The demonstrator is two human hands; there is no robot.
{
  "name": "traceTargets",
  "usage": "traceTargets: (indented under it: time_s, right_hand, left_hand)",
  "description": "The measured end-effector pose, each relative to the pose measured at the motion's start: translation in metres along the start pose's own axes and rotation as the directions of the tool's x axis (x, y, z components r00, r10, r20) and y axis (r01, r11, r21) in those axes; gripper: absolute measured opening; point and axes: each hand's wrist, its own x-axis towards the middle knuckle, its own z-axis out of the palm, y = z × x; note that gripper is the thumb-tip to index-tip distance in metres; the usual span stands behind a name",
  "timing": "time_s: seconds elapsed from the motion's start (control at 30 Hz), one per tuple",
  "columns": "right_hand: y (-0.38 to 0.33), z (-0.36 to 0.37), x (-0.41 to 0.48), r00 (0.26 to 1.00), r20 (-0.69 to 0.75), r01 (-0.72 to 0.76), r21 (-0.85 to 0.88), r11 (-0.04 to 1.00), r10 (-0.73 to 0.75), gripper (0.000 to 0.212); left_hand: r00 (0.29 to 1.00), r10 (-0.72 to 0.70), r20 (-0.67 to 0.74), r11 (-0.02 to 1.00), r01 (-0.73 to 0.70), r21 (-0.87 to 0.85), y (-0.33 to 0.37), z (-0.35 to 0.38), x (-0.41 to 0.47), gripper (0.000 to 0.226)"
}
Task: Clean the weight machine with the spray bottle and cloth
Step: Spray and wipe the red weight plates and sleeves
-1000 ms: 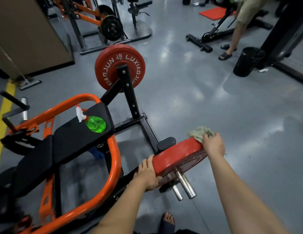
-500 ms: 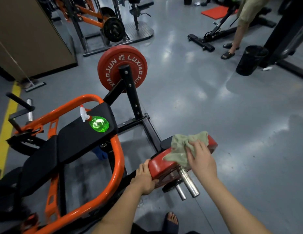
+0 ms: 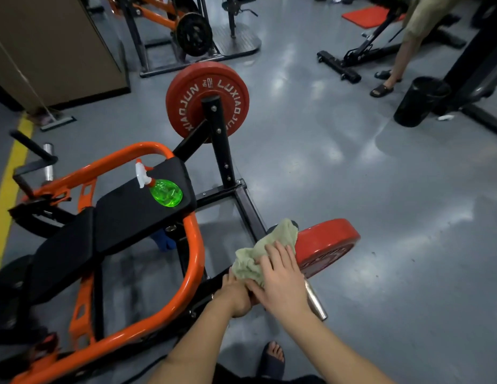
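Sprawling across the left, the weight machine (image 3: 196,259) wraps an orange tube frame round a black padded bench (image 3: 125,217). Its near red plate (image 3: 327,236) sits on a chrome peg (image 3: 314,300) at the frame's near right, and a far red plate (image 3: 186,90) hangs beyond. Both look heavy and rigid, so they should take firm rubbing, though the painted face is likely slick once wet.

The cloth (image 3: 258,256) lies bunched over the near plate's left end. It is soft and limp, best worked under a flat palm or gathered by a fold. The right grip (image 3: 280,278) is spread, fingers straight, pressing the cloth down. The left grip (image 3: 233,295) sits just beside it at the plate's near end. Its fingers are hidden, so I cannot tell what they close on.

The spray bottle (image 3: 165,192), green and probably light, rests on the bench, well apart from both. Take it at the neck below the white trigger.
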Motion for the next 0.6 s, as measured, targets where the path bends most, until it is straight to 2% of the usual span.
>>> traceTargets:
  time_s: [0.07, 0.13, 0.17, 0.23, 0.3, 0.37, 0.43, 0.47, 0.5, 0.6]
  right_hand:
    - [0.014, -0.001, 0.0, 0.993, -0.093, 0.079, 0.051, 0.996, -0.074, 0.039]
    - [0.034, -0.008, 0.012, 0.983, -0.174, 0.079, 0.129, 0.989, -0.056, 0.035]
    - [0.045, -0.016, 0.021, 0.983, -0.182, 0.016, 0.183, 0.983, 0.018, 0.036]
    - [0.074, -0.029, 0.044, 0.954, -0.131, -0.22, 0.306, 0.926, 0.27, 0.039]
    - [0.112, -0.038, 0.068, 0.847, -0.024, -0.488, 0.361, 0.794, 0.531, 0.04]
    - [0.144, -0.041, 0.084, 0.693, 0.053, -0.684, 0.362, 0.633, 0.719, 0.043]
    - [0.15, -0.039, 0.09, 0.591, 0.059, -0.763, 0.364, 0.534, 0.805, 0.043]
    - [0.144, -0.036, 0.09, 0.573, 0.029, -0.774, 0.347, 0.529, 0.819, 0.042]
    - [0.133, -0.032, 0.088, 0.589, -0.025, -0.761, 0.321, 0.564, 0.808, 0.041]
    - [0.092, -0.02, 0.066, 0.742, -0.188, -0.598, 0.245, 0.763, 0.643, 0.038]
  left_hand:
    - [1.0, 0.01, -0.008, 1.0, -0.01, -0.013, 0.002, -0.003, -0.008, 0.114]
    - [0.998, 0.037, -0.053, 0.997, -0.04, -0.059, 0.005, -0.007, -0.017, 0.112]
    - [0.995, 0.057, -0.084, 0.995, -0.064, -0.082, 0.005, -0.007, -0.018, 0.108]
    - [0.988, 0.096, -0.119, 0.987, -0.11, -0.119, 0.005, -0.008, -0.021, 0.102]
    - [0.987, 0.107, -0.116, 0.981, -0.124, -0.15, 0.005, -0.008, -0.022, 0.097]
    - [0.987, 0.112, -0.116, 0.982, -0.128, -0.141, 0.006, -0.007, -0.022, 0.094]
    - [0.986, 0.111, -0.123, 0.981, -0.129, -0.145, 0.008, -0.009, -0.024, 0.093]
    - [0.986, 0.112, -0.121, 0.981, -0.129, -0.147, 0.006, -0.009, -0.023, 0.093]
    - [0.987, 0.111, -0.116, 0.981, -0.127, -0.147, 0.005, -0.009, -0.022, 0.093]
    - [0.989, 0.109, -0.103, 0.978, -0.125, -0.167, -0.002, -0.008, -0.02, 0.095]
